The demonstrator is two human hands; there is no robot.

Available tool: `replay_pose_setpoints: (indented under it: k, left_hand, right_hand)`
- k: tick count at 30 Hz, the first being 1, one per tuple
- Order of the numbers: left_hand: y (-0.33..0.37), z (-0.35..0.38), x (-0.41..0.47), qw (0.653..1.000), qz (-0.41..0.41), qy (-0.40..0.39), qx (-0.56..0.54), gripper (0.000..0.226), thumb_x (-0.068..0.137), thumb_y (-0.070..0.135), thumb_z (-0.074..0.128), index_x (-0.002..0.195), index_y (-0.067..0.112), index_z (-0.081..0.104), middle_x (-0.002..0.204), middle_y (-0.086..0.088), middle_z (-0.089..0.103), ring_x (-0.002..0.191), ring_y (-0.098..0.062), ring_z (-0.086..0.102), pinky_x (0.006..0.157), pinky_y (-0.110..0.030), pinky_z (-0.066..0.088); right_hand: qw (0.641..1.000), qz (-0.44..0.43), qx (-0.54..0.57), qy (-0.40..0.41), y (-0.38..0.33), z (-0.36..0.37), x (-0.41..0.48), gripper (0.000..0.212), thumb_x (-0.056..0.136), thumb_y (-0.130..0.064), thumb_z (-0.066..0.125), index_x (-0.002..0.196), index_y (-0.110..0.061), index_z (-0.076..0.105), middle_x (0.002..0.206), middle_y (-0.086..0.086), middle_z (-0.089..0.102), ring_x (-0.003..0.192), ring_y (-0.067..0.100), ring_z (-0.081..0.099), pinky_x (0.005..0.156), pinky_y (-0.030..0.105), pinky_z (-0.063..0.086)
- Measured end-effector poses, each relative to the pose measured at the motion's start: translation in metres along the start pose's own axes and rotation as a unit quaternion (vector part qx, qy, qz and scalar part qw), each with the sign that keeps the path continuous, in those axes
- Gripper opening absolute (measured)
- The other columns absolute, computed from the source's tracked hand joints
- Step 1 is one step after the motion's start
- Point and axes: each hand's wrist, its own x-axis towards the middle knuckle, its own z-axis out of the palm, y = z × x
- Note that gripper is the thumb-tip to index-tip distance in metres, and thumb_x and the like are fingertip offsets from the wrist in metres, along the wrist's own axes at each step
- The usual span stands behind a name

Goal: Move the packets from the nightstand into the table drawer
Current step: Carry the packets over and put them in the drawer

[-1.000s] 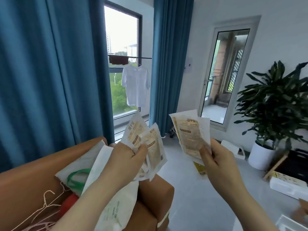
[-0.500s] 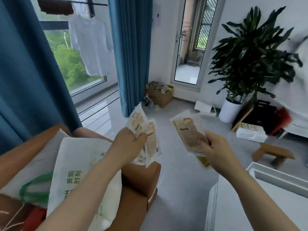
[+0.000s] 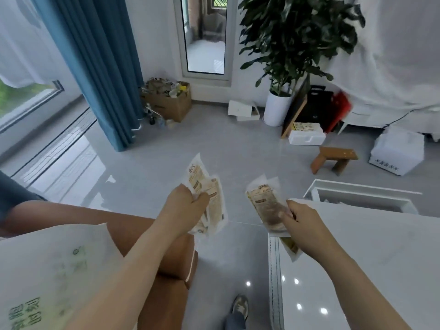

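Two bundles of packets are in the air, one in each of my hands, and none is in the drawer yet. The left bundle [image 3: 214, 201] is a loose fan of thin sachets that overlap, pinched between the thumb and curled fingers of my left hand [image 3: 188, 210]. The right bundle [image 3: 264, 206] stands nearly upright in my right hand [image 3: 304, 222], with the thumb pressed on its face and the fingers curled behind. One yellowish packet [image 3: 291, 248] hangs lower, under my palm, and I cannot tell how firmly it is caught.

My right hand is over the near corner of the white table [image 3: 369, 258]. Beyond the table's far edge is a white open-topped tray that I take for the drawer [image 3: 357, 186], pulled out. The brown sofa [image 3: 171, 260] is close under my left forearm, with bare floor [image 3: 238, 148] between sofa and table.

I think slipping is the main risk. The sachets look slick and each bundle is held by one pinch, so a quick swing toward the drawer could spill the fan onto the floor. The low packet would likely go first. With both hands full I could not catch it, and a packet edge could snag on the drawer rim.
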Motion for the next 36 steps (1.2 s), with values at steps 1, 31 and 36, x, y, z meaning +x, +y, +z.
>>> replay_pose_setpoints:
  k: [1,31,36]
  left_hand:
    - [0.006,0.009,0.014,1.0,-0.003,-0.01,0.003,0.03,0.091,0.024,0.052,0.089,-0.003,0.064,0.083,-0.018,0.07,0.071,-0.031,0.067,0.057,-0.038,0.052]
    - [0.185,0.166,0.417,0.961,0.089,-0.213,0.151,0.02,0.093,0.027,0.052,0.099,0.009,0.058,0.073,0.005,0.058,0.061,-0.009,0.054,0.046,-0.02,0.035]
    - [0.208,0.193,0.462,0.947,0.102,-0.257,0.166,0.021,0.092,0.026,0.052,0.098,0.006,0.058,0.075,0.001,0.061,0.059,-0.01,0.056,0.046,-0.02,0.036]
  right_hand:
    - [1.0,0.011,0.0,-0.001,0.008,-0.005,0.01,0.032,0.097,-0.014,0.045,0.07,-0.031,0.045,0.073,-0.012,0.053,0.067,0.001,0.049,0.054,0.018,0.034]
    - [0.956,0.271,0.058,0.099,0.11,-0.099,0.312,0.036,0.095,-0.007,0.04,0.063,-0.024,0.04,0.06,-0.008,0.045,0.052,0.003,0.041,0.046,0.014,0.034]
    - [0.942,0.316,0.054,0.099,0.126,-0.112,0.347,0.036,0.096,-0.007,0.04,0.063,-0.019,0.034,0.062,-0.004,0.042,0.054,0.006,0.038,0.048,0.015,0.033]
